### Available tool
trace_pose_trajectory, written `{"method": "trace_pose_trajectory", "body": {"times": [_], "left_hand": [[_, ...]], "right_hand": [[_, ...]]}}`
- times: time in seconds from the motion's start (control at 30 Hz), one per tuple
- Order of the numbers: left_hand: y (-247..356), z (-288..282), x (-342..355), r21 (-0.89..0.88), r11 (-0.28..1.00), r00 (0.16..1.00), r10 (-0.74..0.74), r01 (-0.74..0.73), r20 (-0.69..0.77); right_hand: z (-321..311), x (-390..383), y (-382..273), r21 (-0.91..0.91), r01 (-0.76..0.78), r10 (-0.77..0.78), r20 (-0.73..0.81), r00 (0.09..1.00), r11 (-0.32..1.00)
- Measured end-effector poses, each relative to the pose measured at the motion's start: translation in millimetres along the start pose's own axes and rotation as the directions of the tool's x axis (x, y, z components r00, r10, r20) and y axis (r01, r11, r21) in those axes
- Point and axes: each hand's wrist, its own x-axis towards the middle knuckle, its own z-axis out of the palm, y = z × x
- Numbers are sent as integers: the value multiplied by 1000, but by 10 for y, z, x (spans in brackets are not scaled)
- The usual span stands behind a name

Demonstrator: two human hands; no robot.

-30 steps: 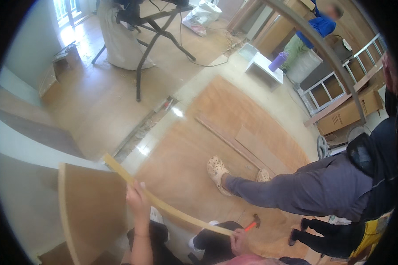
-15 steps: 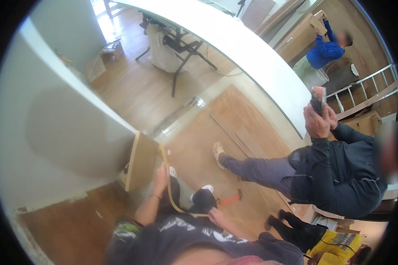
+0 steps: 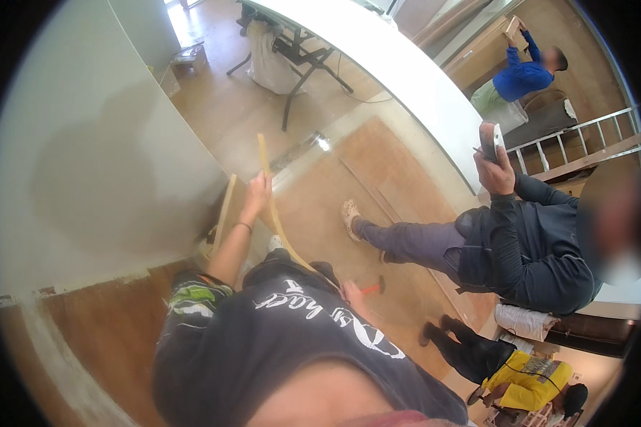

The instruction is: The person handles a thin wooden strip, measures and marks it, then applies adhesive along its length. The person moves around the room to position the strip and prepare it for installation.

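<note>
A long, thin, flexible yellowish strip (image 3: 278, 229), like a length of wood edging, bends in a curve in front of my body. My left hand (image 3: 258, 191) is raised and closed on its upper part, with a short end sticking up above the fingers. At the other end of the strip, my right hand (image 3: 352, 293) is low by my lap, its fingers closed around it and partly hidden. Just beyond that hand, a hammer (image 3: 372, 289) with an orange handle lies on the floor. Beside my left forearm stands a light wooden panel edge (image 3: 225, 208), close to the white wall.
A large white panel (image 3: 406, 92) spans the far side, near a black folding stand (image 3: 299, 60) and a white sack (image 3: 271, 64). On my right, a person in dark clothes (image 3: 527, 249) holds a device. Two others, in blue (image 3: 523, 82) and yellow (image 3: 541, 377), are farther off.
My left hand has risen with the strip, whose end now stands above the wooden panel. My view has shifted and more of my torso shows. The person at right has lowered one hand from the device.
</note>
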Motion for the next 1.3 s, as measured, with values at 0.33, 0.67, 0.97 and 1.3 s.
{"method": "trace_pose_trajectory", "body": {"times": [0.33,0.67,0.97,1.3], "left_hand": [[15,48,486,-283,936,955,-257,209,-146],[-268,492,1058,-278,851,883,-469,446,-16],[-1002,790,1934,-73,800,797,-600,596,-74],[-1266,711,2485,-249,652,694,-705,716,147]], "right_hand": [[-441,175,-197,243,-117,153,-138,979,963],[-782,937,-332,260,-224,223,31,974,939],[-833,2152,-584,356,-479,485,78,871,802],[-956,2861,-899,461,-607,673,29,739,647]]}}
